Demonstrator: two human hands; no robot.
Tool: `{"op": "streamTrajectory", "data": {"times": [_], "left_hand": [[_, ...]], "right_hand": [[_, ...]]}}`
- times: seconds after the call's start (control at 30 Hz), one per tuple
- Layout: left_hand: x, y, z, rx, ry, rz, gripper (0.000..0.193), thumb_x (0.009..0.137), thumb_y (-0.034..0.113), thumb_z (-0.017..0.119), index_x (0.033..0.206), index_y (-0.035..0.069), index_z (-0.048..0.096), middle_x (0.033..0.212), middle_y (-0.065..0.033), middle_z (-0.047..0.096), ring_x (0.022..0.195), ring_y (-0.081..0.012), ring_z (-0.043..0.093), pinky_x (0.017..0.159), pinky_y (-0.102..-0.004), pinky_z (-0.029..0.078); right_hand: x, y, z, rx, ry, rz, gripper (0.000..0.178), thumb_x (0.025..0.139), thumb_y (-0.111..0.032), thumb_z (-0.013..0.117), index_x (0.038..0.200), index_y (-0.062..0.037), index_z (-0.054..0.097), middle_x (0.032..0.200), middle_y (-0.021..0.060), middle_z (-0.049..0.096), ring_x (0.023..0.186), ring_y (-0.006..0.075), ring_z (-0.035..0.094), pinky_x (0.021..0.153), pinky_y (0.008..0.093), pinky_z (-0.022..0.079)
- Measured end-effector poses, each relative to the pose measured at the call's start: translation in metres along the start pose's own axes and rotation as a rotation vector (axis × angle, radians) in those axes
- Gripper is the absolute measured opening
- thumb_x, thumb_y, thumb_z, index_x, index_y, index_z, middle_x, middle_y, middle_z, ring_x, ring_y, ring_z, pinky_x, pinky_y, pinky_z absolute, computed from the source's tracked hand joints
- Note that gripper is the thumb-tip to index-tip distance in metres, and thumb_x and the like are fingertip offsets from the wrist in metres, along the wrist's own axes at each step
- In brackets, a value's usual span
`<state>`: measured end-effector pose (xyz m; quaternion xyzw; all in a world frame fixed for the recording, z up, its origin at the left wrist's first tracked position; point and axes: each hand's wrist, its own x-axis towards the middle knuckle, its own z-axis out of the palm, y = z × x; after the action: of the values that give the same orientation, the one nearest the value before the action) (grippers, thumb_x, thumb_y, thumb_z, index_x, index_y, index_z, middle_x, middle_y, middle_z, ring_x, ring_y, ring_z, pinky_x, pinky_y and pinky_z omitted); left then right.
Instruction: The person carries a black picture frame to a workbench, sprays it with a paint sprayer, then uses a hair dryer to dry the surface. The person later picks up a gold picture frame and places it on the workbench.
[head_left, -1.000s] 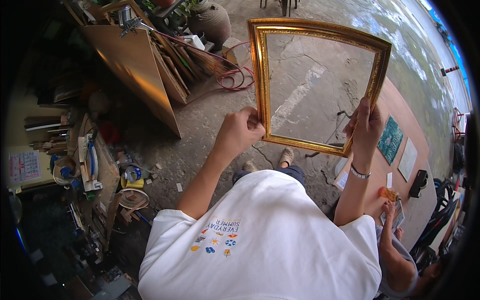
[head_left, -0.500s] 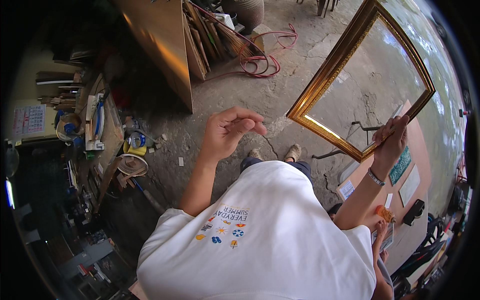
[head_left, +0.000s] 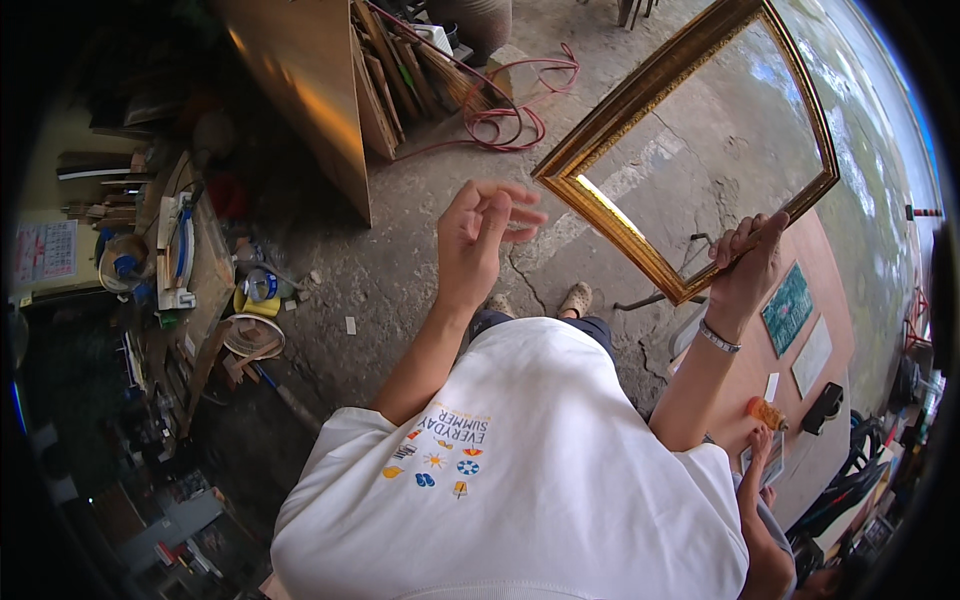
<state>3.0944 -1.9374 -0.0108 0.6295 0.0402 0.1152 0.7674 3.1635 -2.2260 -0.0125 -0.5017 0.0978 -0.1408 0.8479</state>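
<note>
A gold picture frame [head_left: 622, 243] with a carved inner edge tilts in the air at the upper right, and the floor shows through its middle. My right hand [head_left: 745, 262] grips it by its lower right corner, fingers wrapped over the edge, a metal band around the wrist. My left hand [head_left: 478, 235] is raised in front of me, just left of the frame's nearest corner. Its fingers are bent slightly and apart, touching nothing.
A pinkish table [head_left: 825, 290] stands at right with a green board [head_left: 788, 312], an orange bottle [head_left: 767, 413] and a black box [head_left: 824, 408]; another person's arm [head_left: 757, 490] rests beside it. A leaning wood panel [head_left: 310, 90], red hose [head_left: 505, 135] and cluttered workbench [head_left: 215, 255] lie left.
The frame and my right hand have shifted left in view. My left hand has moved right and up, toward the frame's corner, with its fingers spreading more.
</note>
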Motion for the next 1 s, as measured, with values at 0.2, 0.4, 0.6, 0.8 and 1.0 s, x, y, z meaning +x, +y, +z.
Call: {"op": "streamTrajectory", "data": {"times": [0.2,0.4,0.6,0.8,1.0], "left_hand": [[0.018,0.005,0.010,0.024,0.024,0.107,0.024,0.101,0.012,0.052,0.118,-0.002,0.060,0.104,-0.0122,0.071,0.087,-0.0208,0.073,0.076,-0.0310,0.062],[0.030,0.014,0.012,-0.030,0.209,-0.027,0.020,0.095,0.006,0.058,0.108,-0.008,0.062,0.092,-0.0136,0.072,0.078,-0.0172,0.073,0.070,-0.0280,0.061],[0.041,0.014,0.017,-0.065,0.232,-0.098,0.018,0.091,0.007,0.055,0.102,-0.003,0.066,0.088,-0.0095,0.072,0.076,-0.0163,0.072,0.069,-0.0286,0.061],[0.034,-0.012,0.038,-0.123,0.140,-0.151,0.013,0.089,0.007,0.055,0.093,-0.001,0.066,0.087,-0.0091,0.072,0.073,-0.0157,0.071,0.070,-0.0293,0.062],[0.000,-0.045,0.088,-0.104,-0.047,-0.151,0.007,0.085,-0.002,0.061,0.092,-0.002,0.062,0.084,-0.0081,0.070,0.075,-0.0125,0.070,0.071,-0.0243,0.058]], "right_hand": [[-0.008,0.007,0.012,-0.025,0.012,-0.019,0.040,0.101,-0.046,0.052,0.088,-0.0086,0.049,0.056,0.0026,0.047,0.037,0.0138,0.047,0.039,0.0278,0.044],[-0.018,0.004,0.029,0.019,0.003,-0.083,0.039,0.102,-0.044,0.052,0.087,-0.0082,0.048,0.056,0.0031,0.048,0.038,0.0134,0.048,0.038,0.0284,0.045],[-0.023,-0.005,0.040,0.014,-0.016,-0.197,0.039,0.102,-0.043,0.051,0.085,-0.0081,0.049,0.055,0.0043,0.051,0.037,0.0136,0.050,0.039,0.0294,0.048],[-0.021,-0.005,0.056,0.013,-0.032,-0.229,0.040,0.102,-0.043,0.051,0.082,-0.0082,0.048,0.055,0.0048,0.053,0.037,0.0141,0.051,0.040,0.0307,0.050],[-0.015,0.001,0.079,0.113,0.009,-0.306,0.044,0.101,-0.047,0.051,0.079,-0.0084,0.048,0.054,0.0052,0.053,0.038,0.0152,0.051,0.042,0.0312,0.051]]}}
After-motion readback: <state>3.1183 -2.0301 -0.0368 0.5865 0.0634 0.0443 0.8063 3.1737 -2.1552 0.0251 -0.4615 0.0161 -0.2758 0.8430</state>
